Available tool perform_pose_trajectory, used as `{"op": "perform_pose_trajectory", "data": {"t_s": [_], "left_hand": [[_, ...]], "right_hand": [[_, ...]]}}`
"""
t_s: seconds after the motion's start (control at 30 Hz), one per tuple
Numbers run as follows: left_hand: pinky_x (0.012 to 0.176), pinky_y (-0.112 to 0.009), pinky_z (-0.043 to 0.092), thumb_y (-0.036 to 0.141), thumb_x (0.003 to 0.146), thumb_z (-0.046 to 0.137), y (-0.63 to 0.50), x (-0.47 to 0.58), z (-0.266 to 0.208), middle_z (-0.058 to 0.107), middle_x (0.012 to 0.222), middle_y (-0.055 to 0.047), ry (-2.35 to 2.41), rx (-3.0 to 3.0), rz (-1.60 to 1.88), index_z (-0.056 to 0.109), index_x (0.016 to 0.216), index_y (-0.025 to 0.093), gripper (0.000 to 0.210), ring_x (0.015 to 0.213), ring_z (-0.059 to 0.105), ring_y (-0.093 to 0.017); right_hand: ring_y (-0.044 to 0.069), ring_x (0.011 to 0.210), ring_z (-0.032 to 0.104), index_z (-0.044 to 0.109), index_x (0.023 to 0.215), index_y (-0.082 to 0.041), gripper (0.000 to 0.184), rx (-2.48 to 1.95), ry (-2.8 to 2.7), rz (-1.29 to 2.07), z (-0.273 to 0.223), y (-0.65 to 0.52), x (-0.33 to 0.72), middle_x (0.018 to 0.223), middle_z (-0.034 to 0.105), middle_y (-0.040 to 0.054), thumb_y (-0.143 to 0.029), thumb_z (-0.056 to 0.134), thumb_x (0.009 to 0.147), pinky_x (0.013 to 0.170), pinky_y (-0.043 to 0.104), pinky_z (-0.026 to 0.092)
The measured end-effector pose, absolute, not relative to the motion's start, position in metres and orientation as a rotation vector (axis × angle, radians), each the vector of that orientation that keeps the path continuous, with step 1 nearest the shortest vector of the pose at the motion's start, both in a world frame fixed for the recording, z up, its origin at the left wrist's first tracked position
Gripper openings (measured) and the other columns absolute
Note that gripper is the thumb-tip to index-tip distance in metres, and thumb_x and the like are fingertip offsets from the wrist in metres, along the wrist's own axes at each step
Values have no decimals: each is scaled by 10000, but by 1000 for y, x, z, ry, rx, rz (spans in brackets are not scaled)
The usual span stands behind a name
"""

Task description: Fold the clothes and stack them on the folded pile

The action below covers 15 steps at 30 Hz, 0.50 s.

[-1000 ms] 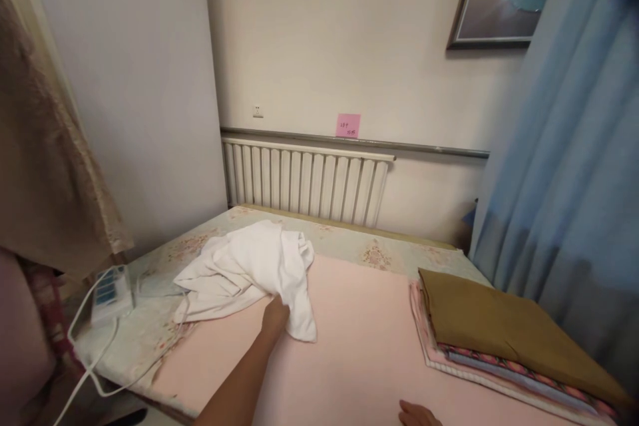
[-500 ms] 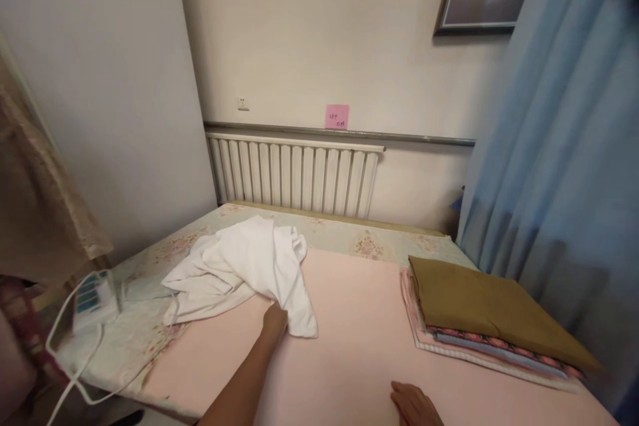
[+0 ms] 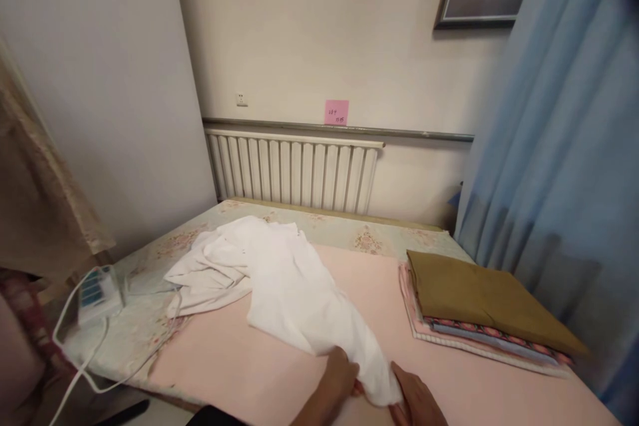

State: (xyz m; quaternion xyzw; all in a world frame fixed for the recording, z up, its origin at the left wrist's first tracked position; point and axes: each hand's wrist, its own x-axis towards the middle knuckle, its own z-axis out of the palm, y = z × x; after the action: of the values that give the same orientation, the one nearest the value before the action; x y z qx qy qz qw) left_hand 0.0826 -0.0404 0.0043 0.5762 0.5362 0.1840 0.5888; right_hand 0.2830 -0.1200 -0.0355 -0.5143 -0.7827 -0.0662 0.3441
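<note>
A white cloth [image 3: 299, 293], its exact kind unclear, lies across the bed, bunched at its far left end and stretched toward me at the near end. My left hand [image 3: 339, 376] is closed on the cloth's near edge, with fingertips partly hidden beneath it. At the cloth's near right corner, my right hand [image 3: 418, 399] has its fingers around the end, partly hidden by the fabric. A smooth pink sheet [image 3: 239, 353] lies under both hands and under part of the cloth.
On the right sits a folded stack of fabrics topped by a brown cloth [image 3: 489, 299]. A power strip [image 3: 100, 296] with a white cord lies at the left edge. Behind the bed are a radiator [image 3: 294, 170] and wall; a blue curtain [image 3: 559, 180] hangs at right.
My left hand has drawn the cloth's near end toward me and to the right, close to my right hand. The right hand now touches that end; before, it was apart from it.
</note>
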Motion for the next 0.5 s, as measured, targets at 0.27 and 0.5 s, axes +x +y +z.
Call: {"op": "perform_pose_trajectory", "data": {"t_s": [0.27,0.5], "left_hand": [[803,-391,486,218,695,561,-82,76,26,640,806,-52,1267,1600,530,548,782,229,88,819,619,-240],[1112,-427,291,179,852,413,-72,-10,10,514,1376,-137,1683,2293,606,519,1286,193,447,1305,420,-270]], "right_hand": [[285,1120,612,497,1381,-231,567,-1333,-2083,-261,-42,-120,290,1334,580,110,-277,571,820,886,374,529],[246,1057,634,688,1128,-249,342,-1352,-2007,-203,-34,-123,287,1253,639,89,-192,526,832,873,377,534]]}}
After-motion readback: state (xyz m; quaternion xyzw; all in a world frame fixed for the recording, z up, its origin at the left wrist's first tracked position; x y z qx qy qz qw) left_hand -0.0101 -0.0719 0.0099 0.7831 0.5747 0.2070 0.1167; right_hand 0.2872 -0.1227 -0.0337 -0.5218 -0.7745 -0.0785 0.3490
